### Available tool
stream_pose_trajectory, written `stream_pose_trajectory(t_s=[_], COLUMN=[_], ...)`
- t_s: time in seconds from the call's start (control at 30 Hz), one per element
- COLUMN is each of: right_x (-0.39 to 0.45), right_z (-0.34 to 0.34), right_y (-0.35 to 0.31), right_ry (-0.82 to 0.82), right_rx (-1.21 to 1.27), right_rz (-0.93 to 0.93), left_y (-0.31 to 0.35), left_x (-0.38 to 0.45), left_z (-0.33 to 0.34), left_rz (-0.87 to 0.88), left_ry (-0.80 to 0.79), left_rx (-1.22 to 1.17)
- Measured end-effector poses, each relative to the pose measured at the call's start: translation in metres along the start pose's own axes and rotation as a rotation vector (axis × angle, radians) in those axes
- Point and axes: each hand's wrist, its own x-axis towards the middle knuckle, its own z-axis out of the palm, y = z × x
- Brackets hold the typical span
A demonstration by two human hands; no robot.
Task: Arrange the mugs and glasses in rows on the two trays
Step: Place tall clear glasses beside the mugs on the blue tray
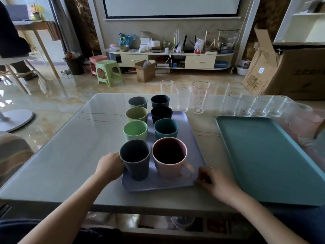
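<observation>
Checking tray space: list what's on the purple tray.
Eight mugs in two rows of four stand on the purple tray, the pink mug nearest. The mugs hide the tray's left edge.

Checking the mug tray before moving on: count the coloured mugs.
8 mugs on the purple tray, two columns of four: left; right.

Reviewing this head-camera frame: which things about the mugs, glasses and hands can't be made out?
- Left hand: fingers hidden behind the dark grey mug, so its grip is unclear.
- Right hand: fingertips at the purple tray corner, contact unclear.
- Glasses: transparent and overlapping, exact count uncertain.
- Teal tray: its near right corner is cut off by the frame edge.
</observation>
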Motion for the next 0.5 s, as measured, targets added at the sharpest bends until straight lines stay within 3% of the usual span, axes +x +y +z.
stream_pose_trajectory(t_s=[0.07,0.27,0.4,0.5], right_x=[0.02,0.143,0.225,0.261], right_z=[-0.021,-0.102,-0.14,-0.151], right_y=[-0.001,-0.001,-0.005,0.002], right_ry=[-0.002,0.274,0.41,0.38], right_rx=[0.032,-0.12,-0.325,-0.43], right_rz=[-0.001,-0.018,0.084,0.253], left_y=[-0.003,-0.007,-0.005,-0.006], left_x=[0.013,0.073,0.091,0.095], left_z=[0.0,0.011,0.018,0.02], left_rz=[-0.004,-0.172,-0.214,-0.22], left_ry=[0.041,0.209,0.308,0.286], left_rx=[-0.025,-0.362,-0.277,-0.263])
